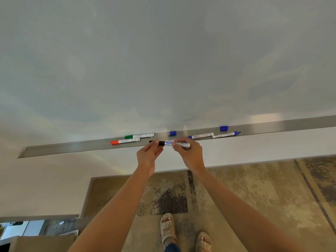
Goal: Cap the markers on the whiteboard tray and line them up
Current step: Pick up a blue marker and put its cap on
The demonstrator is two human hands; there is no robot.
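The metal tray (54,149) under the whiteboard (163,60) holds a green marker (139,136), a red marker (125,141), two blue markers (200,136) and two loose blue caps (173,133). Just in front of its edge, my left hand (148,156) has its fingers clamped on the black cap end of a black marker (169,143), and my right hand (189,154) grips its barrel. A patterned rug (254,188) covers the floor below.

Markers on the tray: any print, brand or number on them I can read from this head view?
Black marker, held in both hands: "MARKER" at the barrel's top edge, just readable; the blue label is blurred.
Green marker, red marker, and the two blue markers: small print and symbols, too small to read.
Loose blue caps: no text.
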